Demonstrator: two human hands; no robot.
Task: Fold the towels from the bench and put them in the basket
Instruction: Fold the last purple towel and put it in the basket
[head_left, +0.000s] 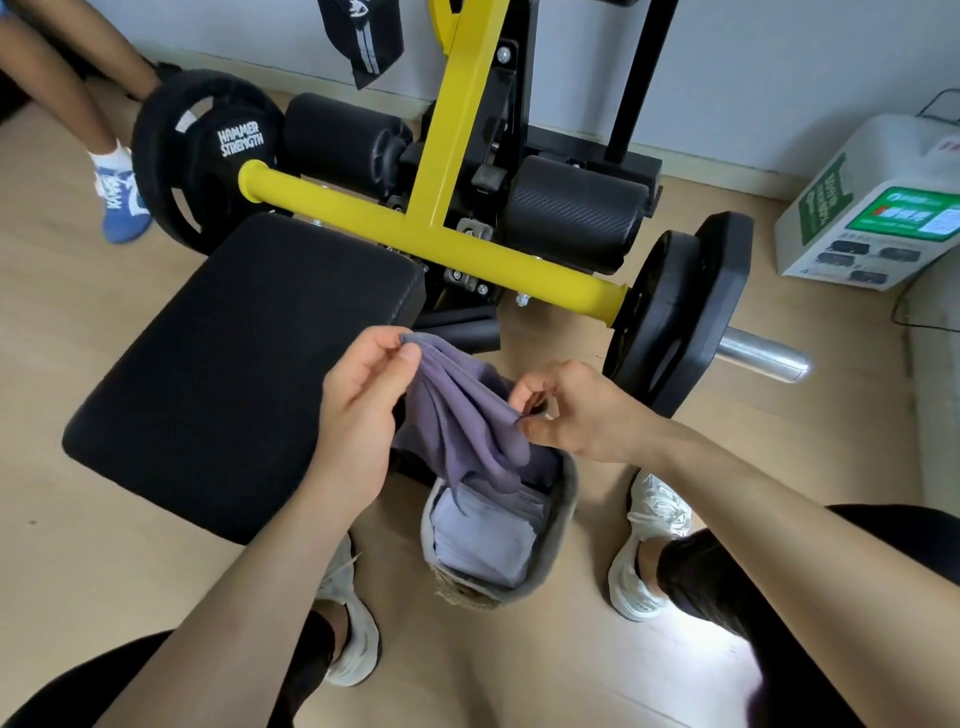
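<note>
A purple towel (460, 415) hangs bunched between my two hands, above the basket. My left hand (363, 405) pinches its top corner between thumb and fingers. My right hand (566, 410) grips the towel's right edge at about the same height. Below them a grey felt basket (563, 504) stands on the floor between my feet, with folded pale purple towels (478, 535) stacked inside. The black padded bench (234, 374) lies to the left with nothing on its pad.
A yellow machine frame (431, 234) with black weight plates (670, 312) and roller pads stands behind the bench. A steel bar end (763, 356) sticks out to the right. A white and green box (878, 208) sits far right. Another person's legs (88, 104) are at top left.
</note>
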